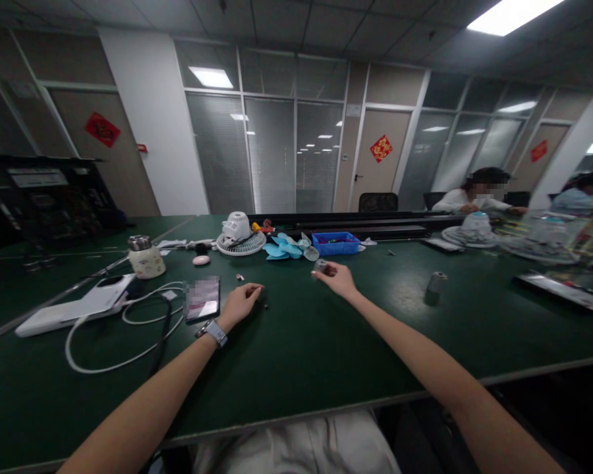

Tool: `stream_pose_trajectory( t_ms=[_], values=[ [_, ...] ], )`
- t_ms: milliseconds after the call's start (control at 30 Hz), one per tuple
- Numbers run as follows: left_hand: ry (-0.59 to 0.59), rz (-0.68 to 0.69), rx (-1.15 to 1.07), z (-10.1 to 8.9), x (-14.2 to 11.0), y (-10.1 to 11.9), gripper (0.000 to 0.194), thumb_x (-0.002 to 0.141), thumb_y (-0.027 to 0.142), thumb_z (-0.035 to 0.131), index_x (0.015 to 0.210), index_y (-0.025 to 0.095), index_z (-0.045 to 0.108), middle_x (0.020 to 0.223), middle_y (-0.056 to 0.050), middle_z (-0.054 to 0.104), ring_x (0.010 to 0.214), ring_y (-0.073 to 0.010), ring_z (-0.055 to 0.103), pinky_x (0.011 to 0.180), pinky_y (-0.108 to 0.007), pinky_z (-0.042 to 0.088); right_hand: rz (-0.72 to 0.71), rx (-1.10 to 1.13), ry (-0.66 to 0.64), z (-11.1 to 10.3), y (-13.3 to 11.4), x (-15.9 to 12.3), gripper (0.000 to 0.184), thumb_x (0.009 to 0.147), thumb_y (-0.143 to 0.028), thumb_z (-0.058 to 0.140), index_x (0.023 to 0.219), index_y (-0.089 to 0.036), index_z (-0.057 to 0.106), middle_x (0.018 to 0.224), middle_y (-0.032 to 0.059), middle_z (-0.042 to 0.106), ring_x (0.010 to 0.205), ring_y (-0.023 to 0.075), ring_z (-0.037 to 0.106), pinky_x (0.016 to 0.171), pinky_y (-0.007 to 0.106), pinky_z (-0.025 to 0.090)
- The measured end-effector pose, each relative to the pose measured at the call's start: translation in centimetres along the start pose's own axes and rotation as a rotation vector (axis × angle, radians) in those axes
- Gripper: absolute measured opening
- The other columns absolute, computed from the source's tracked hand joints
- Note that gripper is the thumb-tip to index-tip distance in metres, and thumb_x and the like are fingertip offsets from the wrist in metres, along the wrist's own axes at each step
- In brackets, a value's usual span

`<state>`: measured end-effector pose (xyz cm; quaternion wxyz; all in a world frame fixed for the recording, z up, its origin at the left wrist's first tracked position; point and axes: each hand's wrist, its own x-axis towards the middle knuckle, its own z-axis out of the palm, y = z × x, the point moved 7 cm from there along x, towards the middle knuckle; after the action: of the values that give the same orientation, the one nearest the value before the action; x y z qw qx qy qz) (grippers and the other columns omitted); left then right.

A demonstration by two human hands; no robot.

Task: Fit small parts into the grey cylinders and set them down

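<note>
The right hand, just above the middle of the frame, is curled around a small grey cylindrical part, pinched between thumb and fingertips above the dark green table. The left hand, a little lower and to the left, rests on the tabletop with its fingers loosely bent and holding nothing that can be made out; a tiny dark piece lies just beside its fingertips. A watch sits on that wrist.

Left of the left hand lies a phone, and further left a white power bank with a white cable looping across the table. A small lidded jar stands behind them. Beyond the hands, in the upper middle, are a white fan motor on its grille, a light blue fan blade and a blue tray of small parts. To the right, well apart from the hand, a grey cylinder stands upright.

The table has a matte green surface with a pale edge running across the lower frame. Behind it the room shows glass partitions with blinds, brown doors bearing red diamond decorations, a white pillar and ceiling light panels. In the upper right two other people sit at the same table
</note>
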<state>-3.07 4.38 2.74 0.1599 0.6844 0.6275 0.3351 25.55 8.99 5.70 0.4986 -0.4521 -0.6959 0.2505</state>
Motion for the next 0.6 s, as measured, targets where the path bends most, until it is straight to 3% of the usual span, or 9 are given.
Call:
stream_pose_trajectory(
  t_ms=[67,167,267,367,500,600],
  values=[
    [0.037,-0.014,0.014,-0.1,0.0,-0.1,0.038,0.082,0.038,0.045,0.106,0.018,0.066,0.082,-0.005,0.069,0.072,-0.0176,0.061,0.062,-0.025,0.042,0.089,-0.18,0.205,-5.8,3.2,1.5,0.041,0.069,-0.039,0.069,0.102,-0.015,0.067,0.092,0.0085,0.071,0.082,0.02,0.066,0.075,0.03,0.05],
    [0.088,-0.049,0.03,-0.4,0.2,-0.5,0.034,0.081,0.033,0.045,0.104,0.018,0.065,0.079,-0.004,0.068,0.069,-0.0165,0.061,0.061,-0.025,0.041,0.301,-0.494,0.504,-14.2,7.7,1.4,0.039,0.07,-0.041,0.067,0.099,-0.015,0.068,0.091,0.0115,0.07,0.084,0.0242,0.065,0.074,0.033,0.049],
    [0.111,-0.072,0.043,-0.6,0.4,-0.8,0.031,0.081,0.031,0.047,0.103,0.018,0.065,0.081,-0.004,0.068,0.071,-0.0167,0.061,0.063,-0.025,0.041,0.45,-0.609,0.652,-18.9,10.8,-0.1,0.036,0.069,-0.04,0.067,0.094,-0.015,0.069,0.088,0.0137,0.07,0.083,0.0259,0.065,0.072,0.034,0.048],
    [0.105,-0.074,0.039,-0.5,0.4,-0.9,0.031,0.08,0.031,0.048,0.103,0.019,0.064,0.081,-0.004,0.068,0.073,-0.017,0.061,0.063,-0.025,0.042,0.485,-0.611,0.686,-20.1,12.4,-1.2,0.034,0.065,-0.04,0.069,0.091,-0.017,0.07,0.085,0.0129,0.07,0.081,0.0252,0.065,0.07,0.032,0.048],
    [0.099,-0.057,0.038,-0.5,0.4,-1.0,0.031,0.079,0.032,0.049,0.103,0.019,0.064,0.078,-0.003,0.067,0.073,-0.0171,0.062,0.063,-0.026,0.042,0.576,-0.588,0.619,-19.6,13.4,-1.4,0.041,0.065,-0.041,0.07,0.098,-0.016,0.067,0.091,0.0143,0.068,0.085,0.0273,0.063,0.071,0.035,0.047],
    [0.106,-0.042,0.042,-0.6,0.5,-1.0,0.03,0.079,0.032,0.049,0.102,0.02,0.064,0.076,-0.002,0.067,0.07,-0.0166,0.062,0.062,-0.026,0.042,0.53,-0.621,0.691,-19.3,10.7,-1.2,0.058,0.064,-0.039,0.071,0.114,-0.012,0.058,0.108,0.0194,0.062,0.1,0.0314,0.057,0.08,0.041,0.044]
  ],
)
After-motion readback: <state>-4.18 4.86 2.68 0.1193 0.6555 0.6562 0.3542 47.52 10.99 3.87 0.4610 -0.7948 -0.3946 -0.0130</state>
